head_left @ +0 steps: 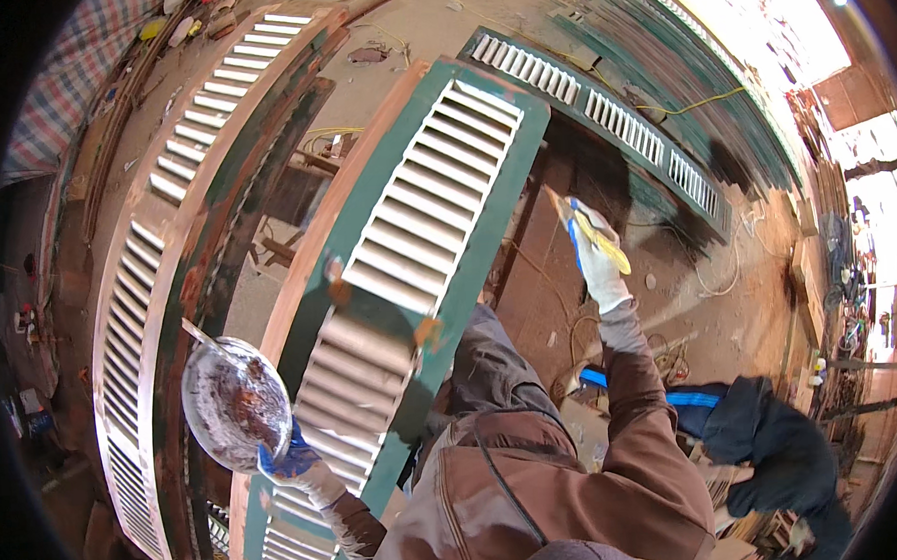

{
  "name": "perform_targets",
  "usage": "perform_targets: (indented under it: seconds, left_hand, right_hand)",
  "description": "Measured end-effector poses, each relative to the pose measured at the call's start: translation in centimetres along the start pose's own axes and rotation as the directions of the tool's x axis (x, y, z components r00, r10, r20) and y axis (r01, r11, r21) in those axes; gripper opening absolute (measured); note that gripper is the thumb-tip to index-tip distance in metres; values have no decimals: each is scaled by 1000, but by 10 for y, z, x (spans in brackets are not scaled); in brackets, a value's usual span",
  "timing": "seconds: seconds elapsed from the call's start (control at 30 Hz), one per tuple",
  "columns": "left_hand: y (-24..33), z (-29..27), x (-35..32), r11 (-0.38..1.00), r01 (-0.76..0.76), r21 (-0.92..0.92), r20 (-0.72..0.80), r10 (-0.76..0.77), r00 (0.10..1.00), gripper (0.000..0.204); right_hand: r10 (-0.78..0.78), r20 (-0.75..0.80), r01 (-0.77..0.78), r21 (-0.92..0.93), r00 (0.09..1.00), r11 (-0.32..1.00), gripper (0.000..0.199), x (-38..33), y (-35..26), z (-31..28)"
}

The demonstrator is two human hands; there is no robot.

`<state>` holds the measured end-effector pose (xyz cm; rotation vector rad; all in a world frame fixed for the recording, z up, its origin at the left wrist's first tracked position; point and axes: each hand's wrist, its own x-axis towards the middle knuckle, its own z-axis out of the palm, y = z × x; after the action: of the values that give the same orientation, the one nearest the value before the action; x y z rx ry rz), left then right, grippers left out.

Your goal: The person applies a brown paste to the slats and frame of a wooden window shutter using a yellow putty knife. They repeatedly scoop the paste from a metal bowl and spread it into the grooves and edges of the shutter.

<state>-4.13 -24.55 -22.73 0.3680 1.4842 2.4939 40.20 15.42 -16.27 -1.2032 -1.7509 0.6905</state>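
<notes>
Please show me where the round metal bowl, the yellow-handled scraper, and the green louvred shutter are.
Round metal bowl [236, 402]: head view, its smeared inside.
Yellow-handled scraper [607, 245]: head view, handle in right hand.
Green louvred shutter [435, 195]: head view, pale slats.

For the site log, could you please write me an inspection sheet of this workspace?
Surface: green louvered shutter, slats white, brown patches on frame.
Job's things: round metal dish smeared with brown filler; yellow-handled tool.
Clutter: second shutter alongside, wood scraps beyond.
Hands: left hand gloved, grips dish rim; right hand gloved, holds tool off the shutter.
Cables: yellow cable across floor.
Surroundings: stacked shutters, dusty floor.
</notes>
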Motion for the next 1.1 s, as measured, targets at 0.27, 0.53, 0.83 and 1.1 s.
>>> perform_targets:
  seconds: [0.27, 0.53, 0.83, 1.1]
  left_hand:
    - [-90, 269, 41, 893, 370, -256, -78, -400, 913, 67]
    - [-181, 414, 56, 889, 426, -171, -57, -440, 896, 46]
    - [-243, 389, 67, 905, 417, -83, -55, -422, 905, 56]
    - [-233, 396, 77, 873, 486, -32, -178, -483, 857, 57]
  right_hand:
    - [-290, 324, 429, -547, 900, 719, 32, 220, 115, 24]
    - [-244, 644, 645, -512, 725, 567, 39, 230, 182, 10]
    - [-182, 548, 191, 41, 816, 981, 42, 308, 166, 5]
    - [-274, 773, 663, -239, 572, 710, 37, 292, 163, -30]
